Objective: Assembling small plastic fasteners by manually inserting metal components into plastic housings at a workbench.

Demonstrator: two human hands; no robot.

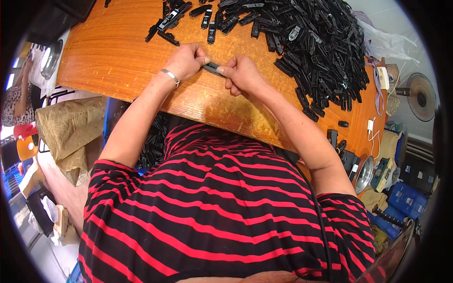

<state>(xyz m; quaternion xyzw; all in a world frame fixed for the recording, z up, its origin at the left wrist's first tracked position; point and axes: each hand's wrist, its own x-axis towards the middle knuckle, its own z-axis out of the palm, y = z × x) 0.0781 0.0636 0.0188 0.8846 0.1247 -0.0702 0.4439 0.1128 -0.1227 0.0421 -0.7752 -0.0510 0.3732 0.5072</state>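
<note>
Between my two hands is a small, long black plastic part, held level just above the wooden table. My left hand pinches its left end between thumb and fingers. The right end is gripped by my right hand, thumb on top and the other fingers curled. Fine details of the part are too small to make out. Beyond my hands lie several similar black pieces, some with silvery metal on them. A large heap of black parts covers the table's far right.
A blue crate of black parts stands below the table edge at my left. Brown wrapping paper is beside it. On the right are a fan, a white cable and a round metal dish. Another person shows at far left.
</note>
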